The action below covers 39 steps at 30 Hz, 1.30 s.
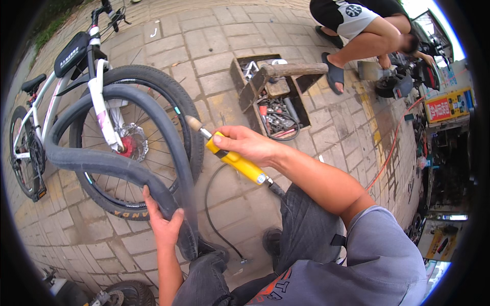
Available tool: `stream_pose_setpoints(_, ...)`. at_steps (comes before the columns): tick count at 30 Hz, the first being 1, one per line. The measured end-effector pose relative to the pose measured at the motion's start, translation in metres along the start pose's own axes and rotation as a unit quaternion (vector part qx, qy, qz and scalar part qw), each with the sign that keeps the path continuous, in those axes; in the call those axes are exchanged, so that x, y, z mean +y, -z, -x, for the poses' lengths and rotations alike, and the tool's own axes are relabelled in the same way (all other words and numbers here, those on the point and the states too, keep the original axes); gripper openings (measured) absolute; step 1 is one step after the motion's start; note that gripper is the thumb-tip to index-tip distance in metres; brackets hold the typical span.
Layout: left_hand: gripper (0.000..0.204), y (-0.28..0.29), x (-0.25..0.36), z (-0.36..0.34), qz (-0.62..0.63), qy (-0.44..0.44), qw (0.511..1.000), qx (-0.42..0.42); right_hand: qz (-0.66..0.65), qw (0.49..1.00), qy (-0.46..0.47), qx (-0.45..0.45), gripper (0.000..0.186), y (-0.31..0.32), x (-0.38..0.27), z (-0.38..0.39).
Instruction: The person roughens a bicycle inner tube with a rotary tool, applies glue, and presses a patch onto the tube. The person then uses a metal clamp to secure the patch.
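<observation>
An inflated grey-black inner tube [109, 164] is looped in front of the white bicycle's front wheel, its lower end hanging by my knee. My left hand [164, 224] grips the tube from beneath, thumb and finger showing against its side. In my right hand [250, 145] is a yellow handheld grinder [237, 164], held around its body with the thumb along the top. Its tan, cone-shaped tip [193, 122] points to the upper left, apart from the tube. A dark hose leaves the tool's back end toward my lap.
The white bicycle [98, 97] stands at left. An open wooden toolbox [244, 97] full of tools sits ahead. Another person [357, 30] squats by a scooter at upper right. A thin black hose [206, 199] and an orange hose [395, 137] lie on the paving [204, 43].
</observation>
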<state>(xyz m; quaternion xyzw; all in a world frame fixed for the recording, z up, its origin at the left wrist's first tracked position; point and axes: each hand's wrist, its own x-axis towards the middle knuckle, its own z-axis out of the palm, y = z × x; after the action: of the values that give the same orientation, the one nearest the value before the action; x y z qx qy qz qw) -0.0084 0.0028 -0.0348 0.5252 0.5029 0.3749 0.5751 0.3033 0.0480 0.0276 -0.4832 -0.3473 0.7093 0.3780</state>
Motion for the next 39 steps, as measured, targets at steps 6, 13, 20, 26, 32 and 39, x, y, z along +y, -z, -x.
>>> stream_pose_setpoints(6,0.101,0.002,0.006,0.000,-0.002,-0.024,1.000,0.017,0.116,0.989,-0.094,0.001,0.043,0.002,-0.017,0.005)
stream_pose_setpoints(13,0.099,0.008,0.018,0.009,0.109,0.014,0.994,-0.015,0.642,0.713,-0.259,0.112,0.053,0.150,-0.005,0.043)
stream_pose_setpoints(20,0.101,0.000,0.023,0.000,0.131,-0.028,0.990,-0.041,0.700,0.652,-0.109,0.270,0.061,0.194,0.033,0.067)
stream_pose_setpoints(26,0.103,-0.009,0.028,-0.003,0.140,-0.021,0.989,-0.043,0.317,0.941,-0.090,-0.072,0.069,-0.030,0.019,0.028)
stream_pose_setpoints(32,0.099,-0.007,0.044,-0.008,0.118,-0.017,0.992,-0.047,0.040,0.984,-0.107,-0.134,0.070,-0.139,0.074,0.015)
stream_pose_setpoints(39,0.052,0.021,0.026,0.000,0.172,0.081,0.976,0.105,-0.019,0.992,-0.076,-0.099,0.058,-0.149,0.068,0.007)
